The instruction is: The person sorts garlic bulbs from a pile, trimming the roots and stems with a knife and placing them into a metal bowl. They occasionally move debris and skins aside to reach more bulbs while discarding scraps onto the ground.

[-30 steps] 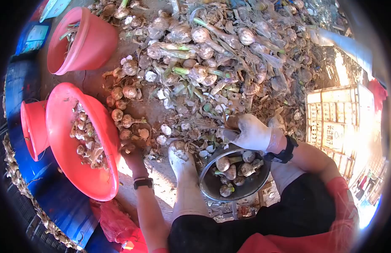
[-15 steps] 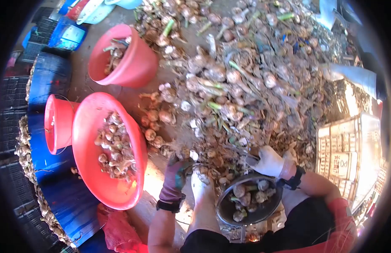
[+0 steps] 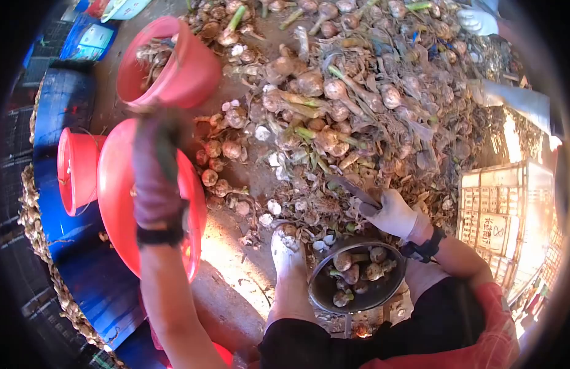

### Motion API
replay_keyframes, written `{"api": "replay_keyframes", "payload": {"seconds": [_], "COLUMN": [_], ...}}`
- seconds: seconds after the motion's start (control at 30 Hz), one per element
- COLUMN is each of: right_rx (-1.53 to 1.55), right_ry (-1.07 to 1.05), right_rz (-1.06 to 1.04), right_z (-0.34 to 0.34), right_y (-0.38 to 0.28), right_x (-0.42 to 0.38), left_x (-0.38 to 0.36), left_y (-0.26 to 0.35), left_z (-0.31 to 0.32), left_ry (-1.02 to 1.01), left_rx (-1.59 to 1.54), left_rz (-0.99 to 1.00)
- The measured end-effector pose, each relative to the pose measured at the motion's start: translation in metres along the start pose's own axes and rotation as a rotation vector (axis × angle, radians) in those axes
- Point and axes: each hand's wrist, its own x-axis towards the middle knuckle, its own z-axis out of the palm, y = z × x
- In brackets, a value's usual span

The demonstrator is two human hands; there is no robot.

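My left hand (image 3: pixel 159 166), in a purplish glove, is over the large red basin (image 3: pixel 116 203), smeared by motion. Its fingers point toward the tall red tub, and whether they hold anything is not visible. My right hand (image 3: pixel 392 214), in a white glove, is closed around a dark pair of shears (image 3: pixel 352 189) pointing up and left. Just below it, a dark metal bowl (image 3: pixel 318 289) between my legs holds several garlic bulbs (image 3: pixel 360 270) with cut stems. My left arm and hand cover most of what lies in the basin.
A broad heap of garlic (image 3: pixel 358 117) with stems and husks spreads ahead. The tall red tub (image 3: pixel 192 74) holds more garlic. A small red bucket (image 3: pixel 76 172) stands left, by a blue barrel (image 3: pixel 66 117). A plastic crate (image 3: pixel 506 215) is at right; another person's gloved hand (image 3: pixel 478 23) is far right.
My left hand has swung left and up from beside my foot to over the red basin. My right hand stays near the bowl with the shears. The view has shifted slightly.
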Motion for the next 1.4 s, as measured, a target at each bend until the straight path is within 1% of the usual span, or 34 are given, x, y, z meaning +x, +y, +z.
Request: {"api": "replay_keyframes", "payload": {"seconds": [0.03, 0.07, 0.1, 0.17, 0.2, 0.27, 0.3, 0.37, 0.4, 0.47, 0.53, 0.57, 0.6, 0.63, 0.7, 0.77, 0.8, 0.83, 0.87, 0.9, 0.93, 0.97, 1.0, 1.03, 1.1, 1.13, 1.17, 1.2, 1.23, 1.27, 1.3, 1.33, 1.37, 1.4], "right_rx": [0.111, 0.218, 0.216, 0.166, 0.160, 0.172, 0.167, 0.132, 0.131, 0.090, 0.050, 0.073, 0.094, 0.090, -0.041, -0.096, -0.133, -0.172, -0.146, -0.155, -0.227, -0.295, -0.335, -0.345, -0.266, -0.218, -0.212, -0.223, -0.223, -0.261, -0.260, -0.217, -0.175, -0.188], "right_ry": [0.070, 0.136, 0.140, -0.050, -0.050, -0.017, -0.013, -0.038, -0.003, -0.033, -0.061, -0.062, -0.065, -0.066, -0.142, -0.156, -0.161, -0.164, -0.126, -0.119, -0.141, -0.165, -0.120, -0.115, 0.052, 0.049, 0.047, -0.020, -0.092, -0.134, -0.132, -0.113, -0.097, -0.107], "right_rz": [-0.062, -0.124, -0.118, 0.144, 0.152, 0.068, 0.076, 0.126, 0.066, 0.074, 0.084, 0.041, -0.002, 0.004, -0.011, 0.029, -0.025, -0.077, -0.159, -0.146, -0.063, 0.022, 0.033, 0.021, 0.101, 0.024, 0.034, -0.063, -0.147, -0.104, -0.100, -0.074, -0.047, -0.046], "right_z": [0.002, 0.003, -0.001, -0.008, -0.007, -0.001, -0.004, -0.009, -0.004, -0.009, -0.005, 0.001, 0.004, 0.005, 0.003, 0.007, 0.011, 0.013, 0.012, 0.013, 0.012, 0.009, 0.012, 0.011, 0.012, 0.015, 0.018, 0.018, 0.022, 0.029, 0.028, 0.025, 0.023, 0.022], "right_y": [0.006, 0.010, 0.011, 0.010, 0.014, 0.022, 0.018, 0.008, 0.018, 0.006, 0.005, 0.011, 0.014, 0.013, 0.004, -0.003, -0.004, -0.005, -0.011, -0.015, -0.018, -0.019, 0.000, 0.008, 0.014, 0.012, 0.005, -0.001, -0.005, 0.001, 0.000, -0.002, -0.002, 0.000], "right_x": [0.001, 0.000, -0.001, -0.006, -0.007, -0.006, -0.006, -0.007, -0.007, -0.007, -0.007, -0.006, -0.005, -0.007, -0.006, -0.004, -0.002, 0.000, 0.000, 0.005, 0.010, 0.012, 0.016, 0.015, 0.010, 0.006, 0.003, 0.004, 0.001, 0.001, 0.001, 0.002, 0.002, 0.003], "left_x": [-0.015, -0.036, -0.058, -0.082, -0.093, -0.106, -0.113, -0.118, -0.109, -0.119, -0.130, -0.137, -0.138, -0.139, -0.140, -0.151, -0.154, -0.166, -0.175, -0.182, -0.183, -0.185, -0.185, -0.183, -0.182, -0.190, -0.188, -0.183, -0.186, -0.188, -0.189, -0.189, -0.190, -0.192], "left_y": [-0.025, -0.032, -0.041, -0.131, -0.166, -0.223, -0.248, -0.276, -0.194, -0.172, -0.175, -0.187, -0.185, -0.181, -0.167, -0.168, -0.113, -0.140, -0.138, -0.131, -0.116, -0.094, -0.083, -0.086, -0.098, -0.100, -0.101, -0.102, -0.092, -0.076, -0.068, -0.074, -0.073, -0.071], "left_z": [-0.009, 0.016, 0.040, 0.021, 0.010, -0.012, -0.021, -0.034, 0.011, 0.027, 0.026, 0.022, 0.028, 0.031, 0.039, 0.063, 0.098, 0.101, 0.112, 0.124, 0.132, 0.138, 0.141, 0.138, 0.129, 0.129, 0.134, 0.141, 0.145, 0.150, 0.153, 0.154, 0.156, 0.159], "left_ry": [-0.146, -0.015, 0.123, -0.007, -0.015, -0.041, -0.046, 0.159, 0.129, 0.079, 0.025, 0.068, 0.111, 0.107, -0.017, -0.081, -0.151, -0.093, -0.132, -0.169, -0.180, -0.239, -0.290, -0.279, -0.312, -0.318, -0.329, -0.328, -0.331, -0.311, -0.288, -0.396, -0.396, -0.372], "left_rx": [0.216, 0.408, 0.596, 1.527, 1.520, 1.916, 1.907, 1.803, 1.545, 1.504, 1.462, 1.487, 1.503, 1.498, 1.145, 0.788, 0.752, 0.562, 0.338, 0.112, 0.100, 0.302, 0.502, 0.500, 0.318, 0.319, 0.085, -0.154, -0.152, -0.277, -0.403, -0.264, -0.265, -0.296], "left_rz": [-0.133, -0.240, -0.345, -0.225, -0.228, 0.375, 0.378, 0.160, -0.337, -0.340, -0.341, -0.183, -0.025, -0.029, -0.418, -0.335, -0.394, -0.255, -0.366, -0.476, -0.477, -0.262, -0.031, -0.019, -0.121, -0.150, -0.291, -0.410, -0.415, -0.549, -0.679, -0.515, -0.521, -0.599]}}
